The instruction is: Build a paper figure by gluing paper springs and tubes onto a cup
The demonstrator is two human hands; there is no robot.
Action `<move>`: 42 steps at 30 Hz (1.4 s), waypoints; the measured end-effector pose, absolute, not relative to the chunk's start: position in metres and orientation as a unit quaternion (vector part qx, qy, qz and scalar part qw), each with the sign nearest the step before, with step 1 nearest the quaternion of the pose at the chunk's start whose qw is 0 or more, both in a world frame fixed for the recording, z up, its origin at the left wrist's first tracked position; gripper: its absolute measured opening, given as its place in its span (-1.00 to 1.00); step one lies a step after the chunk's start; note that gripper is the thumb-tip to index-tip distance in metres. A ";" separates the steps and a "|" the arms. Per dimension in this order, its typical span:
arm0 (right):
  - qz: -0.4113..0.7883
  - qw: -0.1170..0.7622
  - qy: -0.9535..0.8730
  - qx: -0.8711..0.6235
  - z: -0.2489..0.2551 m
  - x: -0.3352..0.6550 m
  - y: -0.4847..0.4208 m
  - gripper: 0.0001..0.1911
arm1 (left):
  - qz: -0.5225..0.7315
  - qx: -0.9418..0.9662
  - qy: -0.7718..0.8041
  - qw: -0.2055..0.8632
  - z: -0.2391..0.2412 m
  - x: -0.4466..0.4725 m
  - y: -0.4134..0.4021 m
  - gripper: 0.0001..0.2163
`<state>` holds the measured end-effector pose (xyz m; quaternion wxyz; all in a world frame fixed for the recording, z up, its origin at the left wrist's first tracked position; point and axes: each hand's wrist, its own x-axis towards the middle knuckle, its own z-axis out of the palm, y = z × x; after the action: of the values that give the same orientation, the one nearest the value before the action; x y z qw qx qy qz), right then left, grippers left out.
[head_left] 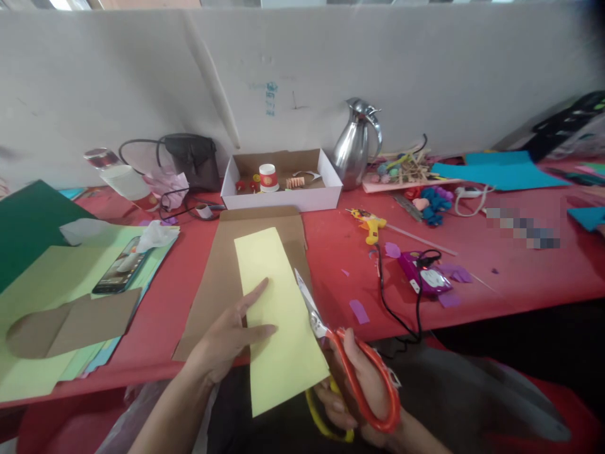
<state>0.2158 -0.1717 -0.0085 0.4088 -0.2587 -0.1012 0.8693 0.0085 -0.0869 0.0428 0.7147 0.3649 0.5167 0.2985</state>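
At the near edge of a red-covered table [158, 334], a left hand [222, 343] holds yellow paper [286, 359], thumb and forefinger spread on top, the other fingers hidden. The sheet overlaps brown cardboard [215, 284] and reaches beyond that edge. The right hand's [371, 386] fingers are wrapped around the handles of scissors [317, 323], blades along the paper's right side. A white box [283, 202] and metal jug [350, 148] stand toward the far edge.
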 end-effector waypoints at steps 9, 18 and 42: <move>0.876 0.388 -0.109 -0.266 -0.003 0.222 -0.173 -0.23 | 0.274 0.366 0.498 0.737 0.039 0.000 -0.086 -0.09; 0.836 0.421 -0.140 -0.324 -0.001 0.220 -0.172 -0.29 | 0.270 0.375 0.487 0.741 0.042 0.005 -0.081 -0.10; 0.848 0.431 -0.086 -0.296 0.001 0.223 -0.159 -0.35 | 0.249 0.378 0.493 0.743 0.048 0.007 -0.084 -0.13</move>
<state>0.2232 -0.1588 0.0008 0.4311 -0.2962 -0.0860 0.8479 0.0075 -0.0841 0.0481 0.7426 0.3785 0.4933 0.2489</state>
